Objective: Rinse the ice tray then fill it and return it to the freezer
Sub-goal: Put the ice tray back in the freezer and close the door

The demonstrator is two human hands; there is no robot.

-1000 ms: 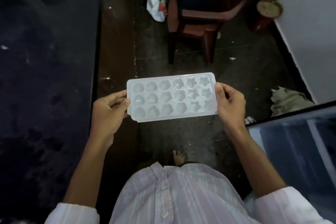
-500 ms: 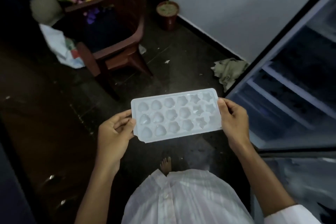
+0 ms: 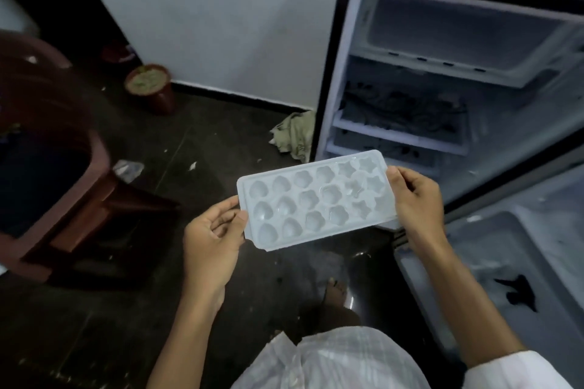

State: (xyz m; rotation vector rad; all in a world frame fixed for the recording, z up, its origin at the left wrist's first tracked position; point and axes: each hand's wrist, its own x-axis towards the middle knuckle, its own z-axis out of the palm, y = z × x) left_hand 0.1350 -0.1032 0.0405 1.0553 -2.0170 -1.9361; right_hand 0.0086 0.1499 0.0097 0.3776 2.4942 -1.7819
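Tray: a white ice tray (image 3: 316,200) is held in the air between both hands, roughly level, its right end a little farther from the person than its left; three rows of moulded cells face up, rounded shapes toward the left fingers, star shapes toward the right fingers.
Tray contents: glints show in some cells; whether they hold water cannot be told.
Left hand: the left hand (image 3: 212,238) grips the tray's left short edge, thumb on the top rim, the other fingers curled under it, clamped on the tray.
Right hand: the right hand (image 3: 418,200) grips the right short edge, thumb on the rim near the star cells, fingers wrapped below, also closed on the tray.
Fridge: an open fridge (image 3: 426,79) stands just beyond the right fingers; the tray's far right corner overlaps its lower opening in the view.
Freezer: the freezer box (image 3: 458,31) sits at the top of the fridge, well beyond the right fingers, its inside pale and bare-looking.
Shelves: white shelves (image 3: 401,136) lie below the box, between it and the right fingers.
Door: the fridge door (image 3: 512,249) swings open to the right of the right hand.
Cloth: a crumpled cloth (image 3: 295,134) lies on the floor beyond the tray, against the fridge's left side.
Pot: a brown pot (image 3: 150,85) stands by the wall, well beyond the left fingers.
Chair: a dark red chair (image 3: 63,186) stands left of the left hand, apart from it.
Floor: dark floor (image 3: 196,142) lies under the tray, with a bare foot (image 3: 335,289) below it.
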